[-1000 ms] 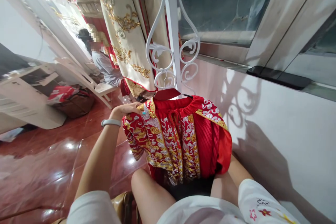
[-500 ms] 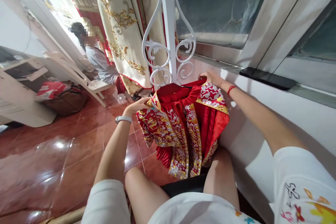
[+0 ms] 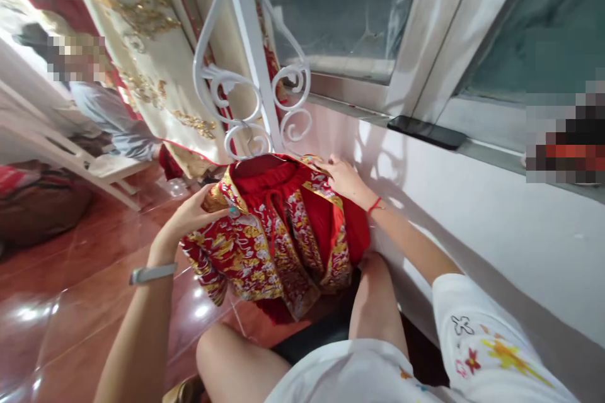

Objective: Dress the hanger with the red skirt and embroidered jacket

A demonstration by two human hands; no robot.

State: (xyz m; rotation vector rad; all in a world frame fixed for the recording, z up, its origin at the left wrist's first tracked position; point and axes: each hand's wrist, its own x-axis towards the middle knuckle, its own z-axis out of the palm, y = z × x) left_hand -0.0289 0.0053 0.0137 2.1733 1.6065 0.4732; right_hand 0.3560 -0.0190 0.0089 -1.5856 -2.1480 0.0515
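A red garment with gold and white embroidery hangs from a dark hanger on a white scrolled metal stand. My left hand pinches the garment's left shoulder, fingers closed on the cloth. My right hand grips the right shoulder edge, with a red string on its wrist. A pale band sits on my left wrist. My bare knees are below the garment.
A cream robe with gold embroidery hangs behind the stand. A white wall with a window ledge holding a dark phone runs on the right. Another person sits at the far left on the glossy red tiled floor.
My right hand came up from below and took the garment's right shoulder. The view swung to the right and closer. My left hand has stayed on the left shoulder.
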